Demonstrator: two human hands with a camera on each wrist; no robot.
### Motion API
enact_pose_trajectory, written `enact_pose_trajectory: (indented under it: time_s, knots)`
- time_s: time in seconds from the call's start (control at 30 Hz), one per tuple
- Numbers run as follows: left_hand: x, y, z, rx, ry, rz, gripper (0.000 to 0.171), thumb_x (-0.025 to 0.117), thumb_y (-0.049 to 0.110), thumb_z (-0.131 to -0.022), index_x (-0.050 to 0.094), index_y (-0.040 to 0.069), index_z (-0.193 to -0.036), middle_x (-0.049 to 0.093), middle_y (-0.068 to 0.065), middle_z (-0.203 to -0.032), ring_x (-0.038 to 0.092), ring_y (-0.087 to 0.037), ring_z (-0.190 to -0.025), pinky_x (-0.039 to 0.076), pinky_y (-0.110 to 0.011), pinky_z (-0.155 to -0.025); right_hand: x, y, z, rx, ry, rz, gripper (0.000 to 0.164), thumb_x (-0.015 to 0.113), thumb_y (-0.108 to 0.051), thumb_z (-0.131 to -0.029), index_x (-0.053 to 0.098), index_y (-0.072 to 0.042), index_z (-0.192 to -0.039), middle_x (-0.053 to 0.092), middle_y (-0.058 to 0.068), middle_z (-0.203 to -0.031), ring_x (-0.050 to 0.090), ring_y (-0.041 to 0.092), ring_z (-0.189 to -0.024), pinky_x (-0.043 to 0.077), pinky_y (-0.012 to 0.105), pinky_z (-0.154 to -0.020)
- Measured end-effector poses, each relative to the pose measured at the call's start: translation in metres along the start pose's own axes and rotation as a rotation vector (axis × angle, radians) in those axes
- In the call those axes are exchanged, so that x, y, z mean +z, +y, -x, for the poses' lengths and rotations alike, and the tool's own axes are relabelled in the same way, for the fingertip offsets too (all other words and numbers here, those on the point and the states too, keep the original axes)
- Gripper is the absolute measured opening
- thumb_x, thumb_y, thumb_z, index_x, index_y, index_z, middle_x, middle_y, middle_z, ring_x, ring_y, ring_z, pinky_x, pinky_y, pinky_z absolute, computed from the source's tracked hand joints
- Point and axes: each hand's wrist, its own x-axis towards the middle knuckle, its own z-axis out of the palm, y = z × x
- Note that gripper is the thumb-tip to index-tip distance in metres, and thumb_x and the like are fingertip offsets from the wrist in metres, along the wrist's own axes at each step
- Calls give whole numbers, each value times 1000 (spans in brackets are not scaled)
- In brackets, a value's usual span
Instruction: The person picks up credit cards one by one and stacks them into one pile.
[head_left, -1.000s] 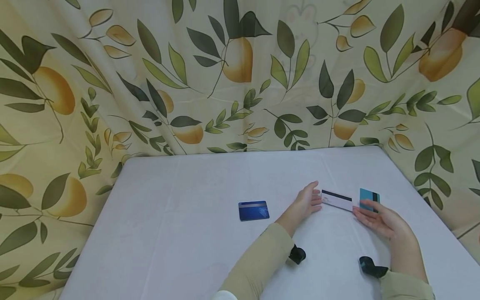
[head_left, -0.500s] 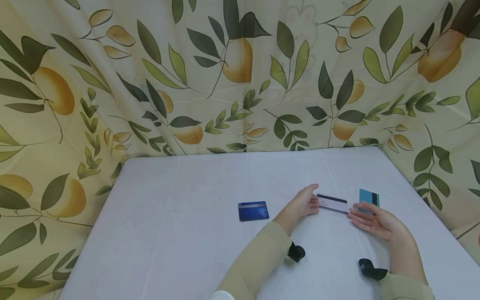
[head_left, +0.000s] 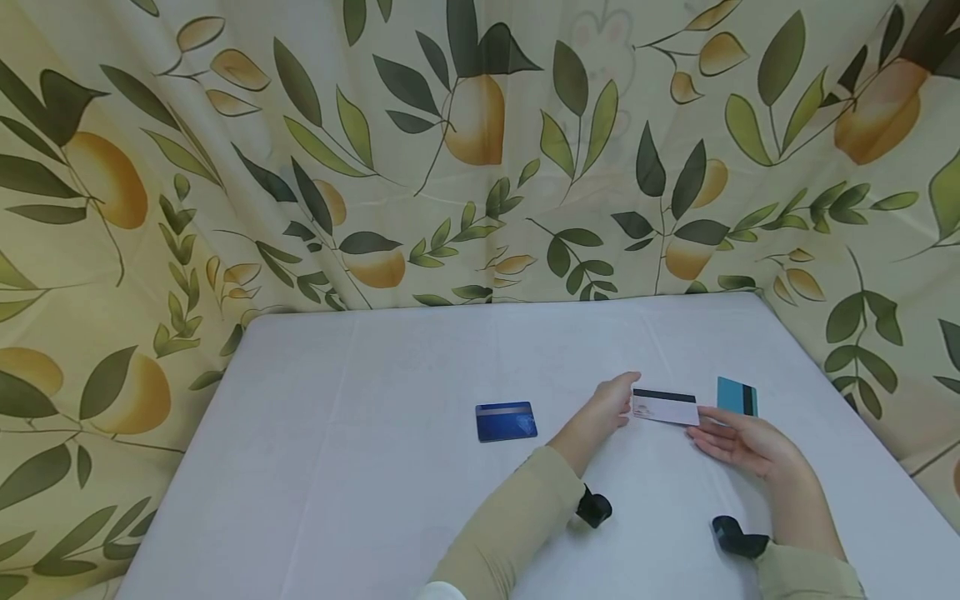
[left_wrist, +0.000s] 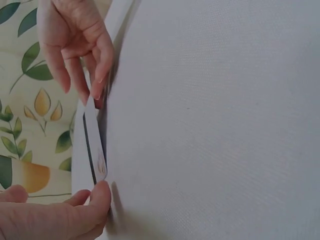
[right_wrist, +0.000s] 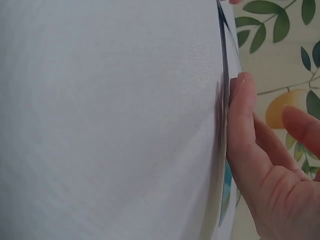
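Between the two hands is a white card with a dark stripe, raised at a tilt over the table. My left hand pinches its left end between thumb and fingers, as the left wrist view shows at the card's near end. At the opposite end is my right hand, its fingers stretched along the card's edge and its thumb held apart in the right wrist view. A teal card with a black stripe lies just beyond the right fingers. Farther left lies a blue card with a grey stripe.
A white cloth covers the table, whose back edge meets a curtain printed with leaves and fruit. Black wrist devices sit on the left cuff and right cuff.
The white card has shifted a little left and lies more level in the head view. The right hand has moved left with it, and the left fingers have drawn together on its end.
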Motion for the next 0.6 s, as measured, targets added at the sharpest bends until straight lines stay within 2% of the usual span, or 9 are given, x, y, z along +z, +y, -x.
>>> enact_pose_trajectory:
  time_s: [0.07,0.13,0.37,0.47,0.6]
  knots:
    - [0,0,1,13,26,-11,48,56,31,-85,55,-7,-113,58,-16,-105,53,-31,-102,41,-48,-94,1,0,-1,3,19,2,22,51,-17,-93,70,-18,-83,65,6,-89,66,20,-85,51,36,-84]
    - [0,0,2,15,24,2,49,55,32,-86,54,-8,-114,57,-18,-107,53,-33,-105,41,-49,-94,2,-1,-1,1,32,14,19,54,-17,-92,70,-18,-83,65,6,-88,66,20,-84,51,35,-84]
    - [-2,1,1,-54,-19,93,53,52,31,-88,51,-14,-115,55,-23,-110,49,-37,-110,35,-52,-99,9,1,-4,-14,120,109,14,55,-16,-91,65,-19,-81,68,6,-82,67,20,-81,53,33,-79]
    - [-4,1,1,-76,-32,115,52,51,32,-88,52,-14,-113,55,-23,-107,49,-37,-109,34,-52,-100,11,2,-5,-17,147,135,6,52,-13,-92,58,-13,-94,68,7,-80,67,19,-79,54,32,-77]
    - [-4,-1,0,-83,-33,130,50,50,31,-88,53,-13,-111,56,-21,-105,49,-36,-108,33,-52,-100,14,2,-5,-18,177,167,30,50,-12,-92,40,-4,-119,69,7,-78,68,19,-77,54,30,-75]
